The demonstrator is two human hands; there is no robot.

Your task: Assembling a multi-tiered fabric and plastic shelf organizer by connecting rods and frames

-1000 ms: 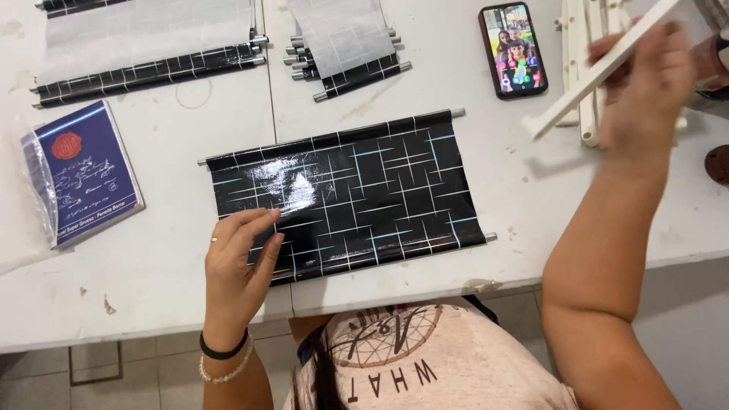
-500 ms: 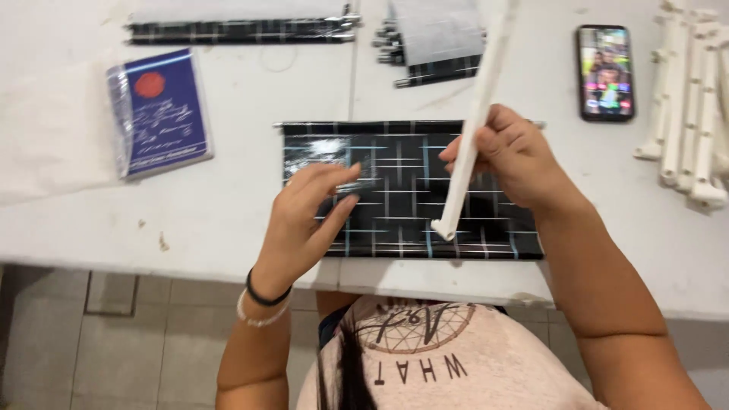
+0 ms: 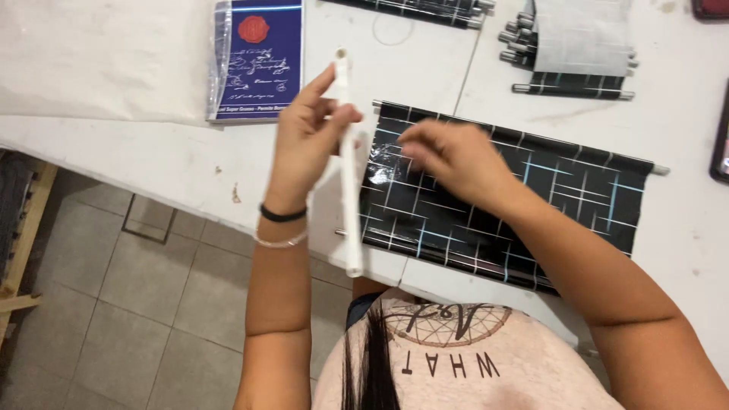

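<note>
My left hand (image 3: 307, 137) grips a long white plastic rod (image 3: 348, 163) near its upper end, thumb and fingers clenched around it, so the rod hangs almost upright with most of its length below my fingers, its lower tip past the near edge of the white table (image 3: 137, 152). My right hand (image 3: 456, 156) hovers just to the right of the rod, fingers loosely curled and grasping nothing that I can make out; the motion blurs them. Under those fingers lies a glossy black sheet with a white and blue line pattern (image 3: 531, 205), spread flat, with thin rods along its long edges. Beyond my left fingers sits a dark blue packet in clear wrap (image 3: 258, 61). Beyond my right fingers lie rolled black sheets with a grey sheet on top (image 3: 581, 45).
</note>
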